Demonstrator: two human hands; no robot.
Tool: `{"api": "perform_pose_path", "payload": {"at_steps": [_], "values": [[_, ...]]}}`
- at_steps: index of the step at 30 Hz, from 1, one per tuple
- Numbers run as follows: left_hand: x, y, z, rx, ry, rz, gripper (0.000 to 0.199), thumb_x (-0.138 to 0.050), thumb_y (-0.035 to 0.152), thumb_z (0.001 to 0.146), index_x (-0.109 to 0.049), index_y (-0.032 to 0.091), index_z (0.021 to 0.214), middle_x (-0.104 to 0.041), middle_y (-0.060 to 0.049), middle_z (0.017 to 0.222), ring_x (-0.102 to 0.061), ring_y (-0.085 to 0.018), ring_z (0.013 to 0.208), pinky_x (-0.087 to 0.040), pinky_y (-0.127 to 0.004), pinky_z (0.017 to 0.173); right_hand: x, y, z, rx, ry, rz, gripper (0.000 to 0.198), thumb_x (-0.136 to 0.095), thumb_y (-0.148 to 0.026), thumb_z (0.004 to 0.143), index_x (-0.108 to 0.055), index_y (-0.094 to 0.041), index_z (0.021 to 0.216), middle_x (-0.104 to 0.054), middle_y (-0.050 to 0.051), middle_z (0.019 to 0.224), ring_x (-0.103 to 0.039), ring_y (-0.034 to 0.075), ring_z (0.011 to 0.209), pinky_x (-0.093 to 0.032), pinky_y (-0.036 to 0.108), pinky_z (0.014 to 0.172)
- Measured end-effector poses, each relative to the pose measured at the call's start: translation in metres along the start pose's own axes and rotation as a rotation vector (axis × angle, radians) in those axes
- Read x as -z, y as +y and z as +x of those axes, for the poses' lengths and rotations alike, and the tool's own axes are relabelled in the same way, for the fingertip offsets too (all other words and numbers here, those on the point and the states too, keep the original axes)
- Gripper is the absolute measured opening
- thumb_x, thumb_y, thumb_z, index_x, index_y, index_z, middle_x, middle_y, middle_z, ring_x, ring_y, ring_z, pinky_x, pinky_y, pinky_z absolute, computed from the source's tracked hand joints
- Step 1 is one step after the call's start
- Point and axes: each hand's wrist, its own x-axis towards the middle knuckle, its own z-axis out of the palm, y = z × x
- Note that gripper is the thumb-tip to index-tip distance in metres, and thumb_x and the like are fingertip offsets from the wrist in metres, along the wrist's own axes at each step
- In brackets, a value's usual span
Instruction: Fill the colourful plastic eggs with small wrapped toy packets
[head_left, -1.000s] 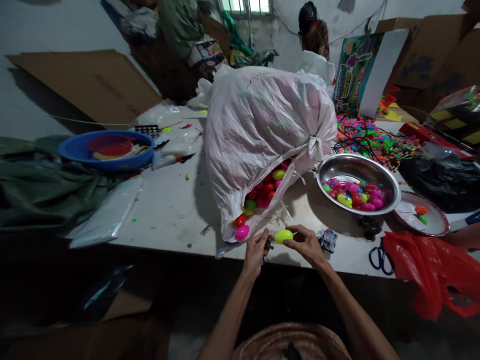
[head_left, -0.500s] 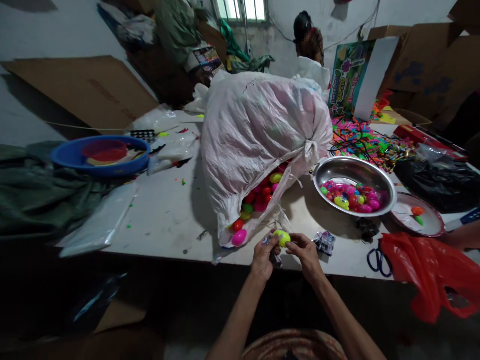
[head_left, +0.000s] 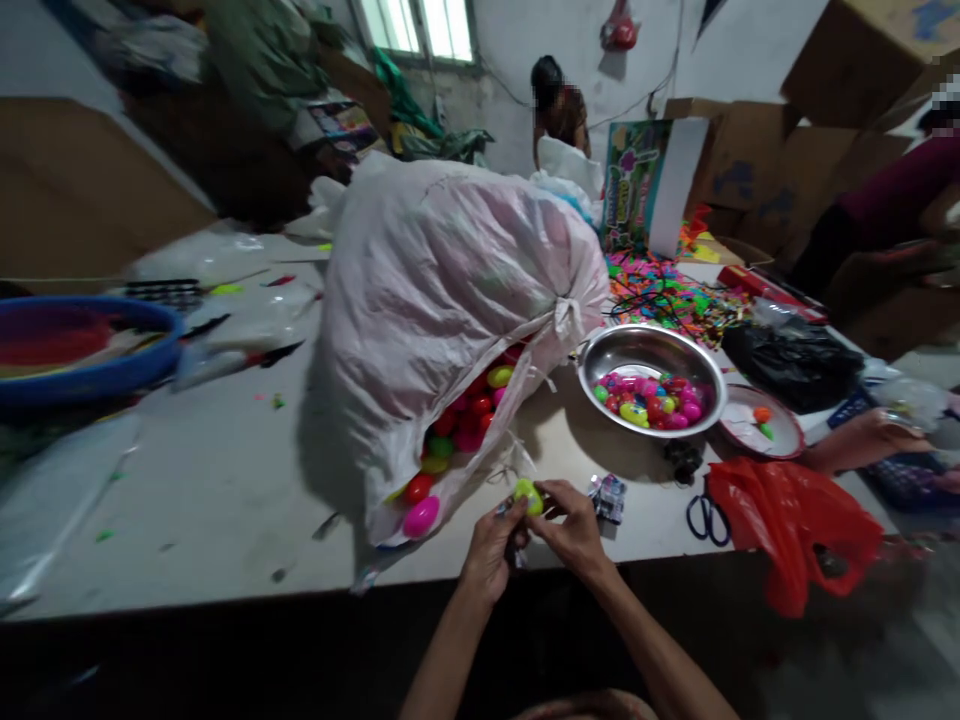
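A yellow-green plastic egg (head_left: pixel 529 496) is held between my two hands just above the table's front edge. My left hand (head_left: pixel 491 545) is closed on its left side, with some small dark printed packets partly hidden in the palm. From the right, the fingers of my right hand (head_left: pixel 572 525) pinch the egg. A large white sack (head_left: pixel 450 260) lies in front of me, torn open at its lower side, with coloured plastic eggs (head_left: pixel 442 447) showing in the gap. To the right of my right hand lie small printed packets (head_left: pixel 608 498).
A steel bowl (head_left: pixel 651 434) with coloured eggs stands right of the sack, beside a red-rimmed plate (head_left: pixel 787 447). Scissors (head_left: pixel 708 520) and a red plastic bag (head_left: pixel 787 520) lie at the right front edge. A blue basin (head_left: pixel 142 372) stands left. Two people are nearby, at the back and right.
The view has swung to the right, so the table's things appear further left. Both hands keep hold of the yellow-green egg, and my right fingers sit closer around it.
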Motion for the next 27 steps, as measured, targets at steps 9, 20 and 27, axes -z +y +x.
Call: {"api": "perform_pose_path", "payload": {"at_steps": [9,20,27], "values": [[0.007,0.006,0.011,-0.032,0.116,-0.028,0.041,-0.079,0.029,0.051,-0.069,0.013,0.088,-0.062,-0.001,0.070,-0.044,-0.003,0.044,-0.033,-0.015,0.039,0.163,-0.024,0.067,-0.067,0.636,-0.722,0.043,-0.055,-0.039,0.076,-0.059,-0.015,0.111,-0.062,0.011,0.099,-0.058,0.023,0.086,-0.047,0.034,0.072],[0.085,0.015,-0.012,-0.172,0.242,0.248,0.048,-0.067,0.034,0.063,-0.059,0.012,0.103,-0.066,-0.002,0.066,-0.040,-0.005,0.038,-0.028,-0.017,0.034,-0.038,-0.028,0.082,0.286,-0.315,-0.710,0.024,-0.044,-0.023,0.086,-0.061,-0.019,0.103,-0.061,0.007,0.093,-0.059,0.017,0.077,-0.045,0.027,0.067],[0.114,0.025,-0.024,-0.270,0.465,0.300,0.035,-0.075,0.040,0.053,-0.064,0.013,0.073,-0.051,0.005,0.047,-0.033,-0.004,0.034,-0.021,-0.017,0.034,-0.148,-0.019,0.093,0.350,-0.738,-0.971,0.026,-0.044,-0.011,0.085,-0.062,-0.018,0.103,-0.057,0.013,0.116,-0.055,0.022,0.097,-0.040,0.034,0.080]]}}
